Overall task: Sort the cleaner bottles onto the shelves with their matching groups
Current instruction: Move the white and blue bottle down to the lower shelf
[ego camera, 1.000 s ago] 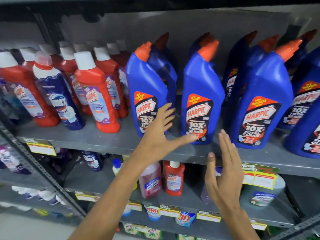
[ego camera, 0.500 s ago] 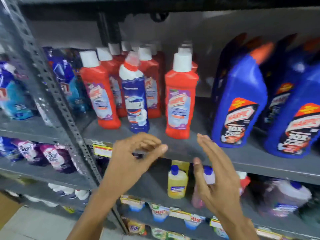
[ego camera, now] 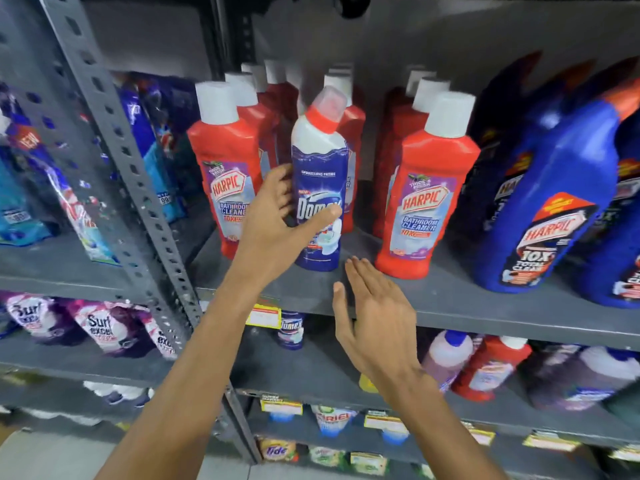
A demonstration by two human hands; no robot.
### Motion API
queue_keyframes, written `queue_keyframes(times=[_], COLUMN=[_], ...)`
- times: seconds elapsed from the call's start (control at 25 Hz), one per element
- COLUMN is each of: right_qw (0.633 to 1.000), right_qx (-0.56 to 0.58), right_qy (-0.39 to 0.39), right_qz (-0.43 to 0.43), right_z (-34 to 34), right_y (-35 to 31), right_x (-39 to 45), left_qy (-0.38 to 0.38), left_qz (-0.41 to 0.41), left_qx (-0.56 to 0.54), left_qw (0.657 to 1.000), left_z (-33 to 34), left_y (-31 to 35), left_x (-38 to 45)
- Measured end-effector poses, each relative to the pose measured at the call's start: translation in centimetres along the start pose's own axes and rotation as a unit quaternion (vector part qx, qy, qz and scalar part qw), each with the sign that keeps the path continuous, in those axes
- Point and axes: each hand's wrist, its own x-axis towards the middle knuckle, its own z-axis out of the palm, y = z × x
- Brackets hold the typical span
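Observation:
A blue-and-white Domex bottle (ego camera: 320, 161) with a red collar stands upright on the grey shelf (ego camera: 450, 299), among red Harpic bathroom cleaner bottles (ego camera: 225, 168) with white caps. More red Harpic bottles (ego camera: 429, 188) stand to its right. My left hand (ego camera: 273, 223) wraps the Domex bottle's lower half, thumb across the label, fingers round its left side. My right hand (ego camera: 374, 313) hovers flat and open just below the shelf edge, holding nothing. Large blue Harpic bottles (ego camera: 547, 209) fill the shelf's right end.
A perforated grey upright post (ego camera: 114, 143) divides this bay from detergent pouches (ego camera: 104, 327) on the left. The shelf below holds a small Domex bottle (ego camera: 290, 329) and other cleaner bottles (ego camera: 491, 368). Yellow price tags (ego camera: 265, 315) line the shelf edges.
My view swung left from the blue Harpic bottles to the red ones. My left hand rose and closed round the Domex bottle; my right hand lifted towards the shelf edge.

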Motion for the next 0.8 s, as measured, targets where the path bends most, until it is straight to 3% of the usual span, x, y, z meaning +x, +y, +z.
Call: queue_keyframes(times=[0.2, 0.44, 0.52, 0.64, 0.8], right_qw=[0.999, 0.998, 0.998, 0.998, 0.999], right_qx=[-0.035, -0.041, -0.038, -0.043, -0.038], right_qy=[0.018, 0.036, 0.042, 0.046, 0.039], right_qz=[-0.002, -0.016, -0.016, -0.012, -0.002], right_z=[0.8, 1.1, 1.2, 1.1, 1.2], right_y=[0.0, 0.1, 0.3, 0.1, -0.1], right_x=[-0.2, -0.4, -0.3, -0.2, -0.1], left_qy=[-0.036, 0.045, 0.041, -0.025, -0.155], left_qz=[-0.032, 0.016, 0.000, -0.080, -0.205], left_qx=[-0.031, -0.102, -0.071, 0.002, 0.044], left_qw=[0.998, 0.994, 0.997, 0.996, 0.965], left_z=[0.0, -3.5, -5.6, -8.3, -7.6], left_y=[0.0, 4.6, 5.2, 3.0, -4.8], left_x=[0.7, -5.1, -8.6, -14.7, -19.8])
